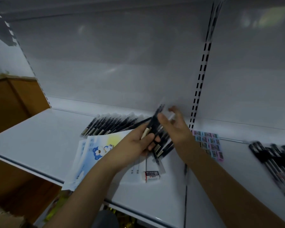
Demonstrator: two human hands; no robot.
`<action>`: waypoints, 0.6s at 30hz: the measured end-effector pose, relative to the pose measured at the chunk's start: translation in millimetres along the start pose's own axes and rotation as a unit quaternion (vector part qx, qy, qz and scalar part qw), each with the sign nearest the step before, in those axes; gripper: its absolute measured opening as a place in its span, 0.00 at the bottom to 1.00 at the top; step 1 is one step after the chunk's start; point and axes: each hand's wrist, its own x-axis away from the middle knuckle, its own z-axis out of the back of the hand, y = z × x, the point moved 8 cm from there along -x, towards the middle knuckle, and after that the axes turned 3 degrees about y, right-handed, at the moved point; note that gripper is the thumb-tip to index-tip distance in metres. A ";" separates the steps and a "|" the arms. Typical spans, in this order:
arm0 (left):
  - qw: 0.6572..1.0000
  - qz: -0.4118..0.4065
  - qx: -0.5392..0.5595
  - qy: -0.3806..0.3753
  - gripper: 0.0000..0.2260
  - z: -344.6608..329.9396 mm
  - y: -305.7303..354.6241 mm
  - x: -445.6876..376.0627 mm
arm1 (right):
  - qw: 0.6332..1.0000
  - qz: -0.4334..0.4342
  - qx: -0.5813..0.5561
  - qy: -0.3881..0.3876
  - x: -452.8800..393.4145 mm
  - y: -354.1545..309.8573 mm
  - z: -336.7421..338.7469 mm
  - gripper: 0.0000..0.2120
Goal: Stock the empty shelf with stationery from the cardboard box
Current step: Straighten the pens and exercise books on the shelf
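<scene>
The left hand (139, 142) is clenching its fingers around a bundle of dark pens (156, 129) above the shelf (39, 140); the right hand (176, 124) is hovering beside, fingers released. Open shelf is lying leftward toward its front edge.

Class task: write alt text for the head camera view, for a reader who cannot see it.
A person's left hand grips a bundle of dark pens above a white shelf, the open right hand alongside. On the shelf lie a row of pens, illustrated notebooks and an eraser.
</scene>
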 end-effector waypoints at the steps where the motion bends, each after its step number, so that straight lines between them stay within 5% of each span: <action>1: 0.999 -0.002 -0.020 -0.032 0.07 -6.9 1.5 1.7 | 0.996 -0.041 -0.058 -0.051 4.0 4.7 -8.1 0.29; 3: 0.996 -0.008 -0.063 -0.065 0.06 -16.3 8.1 5.4 | 0.985 -0.070 -0.138 -0.071 11.2 3.6 -14.5 0.19; 5: 0.989 -0.042 -0.140 -0.037 0.08 -10.0 12.6 5.3 | 0.973 -0.086 -0.216 -0.006 9.0 3.8 -7.0 0.15; 9: 0.924 -0.086 -0.288 0.236 0.09 56.6 1.5 10.0 | 0.950 -0.038 -0.279 0.135 -4.4 -5.1 31.1 0.09; 11: 0.897 -0.074 -0.298 0.316 0.09 81.4 -11.7 11.6 | 0.976 0.009 -0.162 0.146 -5.9 -18.1 43.6 0.09; 13: 0.883 -0.039 -0.326 0.335 0.10 93.0 -20.6 4.1 | 0.990 0.026 0.073 0.116 -4.4 -26.9 38.8 0.11; 16: 0.859 0.000 -0.415 0.300 0.12 100.4 -27.2 -16.6 | 0.905 0.004 0.424 -0.010 0.9 -13.5 10.9 0.15; 18: 0.853 0.015 -0.442 0.278 0.10 105.0 -30.1 -26.3 | 0.834 -0.019 0.543 -0.096 4.3 4.6 -5.6 0.19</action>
